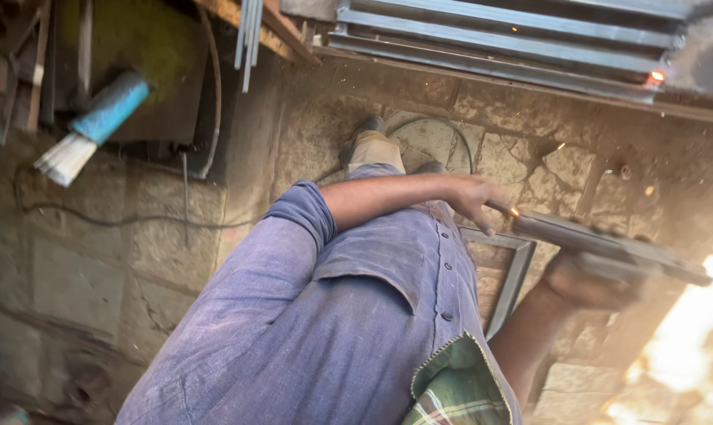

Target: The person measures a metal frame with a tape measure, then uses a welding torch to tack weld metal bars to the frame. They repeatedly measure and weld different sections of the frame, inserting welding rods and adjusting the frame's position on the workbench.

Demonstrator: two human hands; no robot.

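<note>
- My left hand (473, 203) reaches across my body, fingers bent and pressed loosely together. The fingertips touch the near end of a dark metal bar (608, 244).
- A small orange glowing spot sits right at that end of the bar, just beside my fingertips.
- My right hand (591, 282) is under the bar further along. It looks wrapped around the bar from below, but it is blurred, so I cannot tell how tight the grip is.
- The bar is up in the air between my two hands, slanting away toward the bright glare at the lower right. It rests on nothing.
- As I judge it, the work is mid-way: the bar is lifted and hot at one tip, but not yet set against anything or laid down.
- Below the bar, a rectangular metal frame (517, 264) lies flat on the stone floor (325, 134), near my foot (366, 132).
- Farther off, a stack of grey metal frames (514, 39) shows a second orange spark at its right end.
- Well apart to the left lies a brush with a blue handle (97, 126).
</note>
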